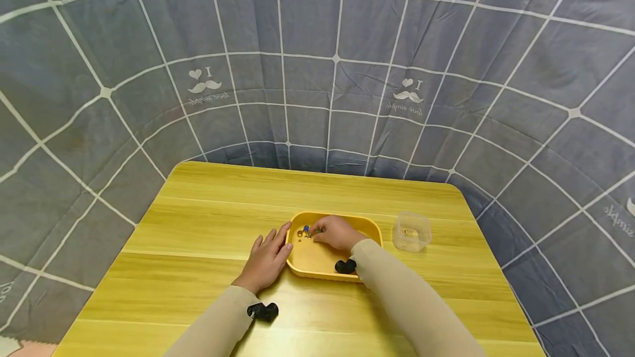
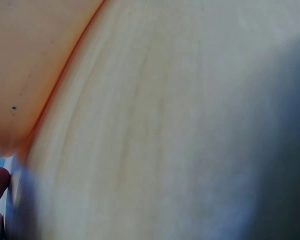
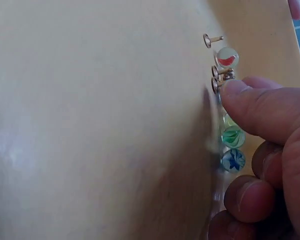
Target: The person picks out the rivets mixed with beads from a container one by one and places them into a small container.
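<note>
My left hand [image 1: 266,263] lies at the left side of a yellow plastic tray [image 1: 317,275], its thumb and index finger against the rim. Over the tray, my right hand [image 1: 339,234] reaches down to its left part. In the right wrist view its thumb and index finger pinch at a small brass thumbtack [image 3: 215,86]. Another thumbtack [image 3: 207,40] lies on the tray floor above it, next to a marble with a red swirl [image 3: 227,58]. A green-swirled marble [image 3: 233,136] and a blue-swirled marble [image 3: 234,160] sit below the thumb.
A clear plastic box [image 1: 412,233] stands right of the tray, with small gold-coloured pieces in it. Both rest on a wood-grain table [image 1: 218,219]. Behind the table hangs a grey checked curtain [image 1: 307,81].
</note>
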### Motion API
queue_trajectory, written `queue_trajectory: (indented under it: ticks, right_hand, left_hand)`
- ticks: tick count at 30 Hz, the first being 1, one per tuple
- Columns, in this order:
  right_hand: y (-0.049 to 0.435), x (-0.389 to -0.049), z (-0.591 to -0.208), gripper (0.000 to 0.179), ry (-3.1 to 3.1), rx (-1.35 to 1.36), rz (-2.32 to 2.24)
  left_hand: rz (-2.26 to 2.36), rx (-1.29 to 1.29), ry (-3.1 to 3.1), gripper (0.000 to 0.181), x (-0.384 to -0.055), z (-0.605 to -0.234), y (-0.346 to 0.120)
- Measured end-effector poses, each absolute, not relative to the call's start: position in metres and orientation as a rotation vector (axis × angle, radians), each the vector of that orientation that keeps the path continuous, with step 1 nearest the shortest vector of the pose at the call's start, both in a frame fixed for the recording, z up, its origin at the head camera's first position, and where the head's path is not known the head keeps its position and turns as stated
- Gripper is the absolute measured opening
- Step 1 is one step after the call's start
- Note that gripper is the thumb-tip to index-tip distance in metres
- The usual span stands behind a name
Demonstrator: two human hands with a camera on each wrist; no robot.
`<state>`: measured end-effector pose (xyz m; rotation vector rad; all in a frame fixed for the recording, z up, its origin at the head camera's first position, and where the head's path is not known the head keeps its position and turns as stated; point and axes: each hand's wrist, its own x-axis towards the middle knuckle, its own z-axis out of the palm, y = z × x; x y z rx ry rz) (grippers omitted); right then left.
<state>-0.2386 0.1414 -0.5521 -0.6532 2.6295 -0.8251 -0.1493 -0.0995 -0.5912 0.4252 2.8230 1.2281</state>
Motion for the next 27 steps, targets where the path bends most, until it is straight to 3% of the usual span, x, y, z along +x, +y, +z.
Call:
queue_trajectory:
  ticks: [27]
  right_hand:
    - [0.146, -0.253, -0.555, 0.021, 2.667, -0.766, -0.665]
  left_hand:
    - [1.223, 0.389, 2.835, 0.059, -0.158, -0.593, -0.083]
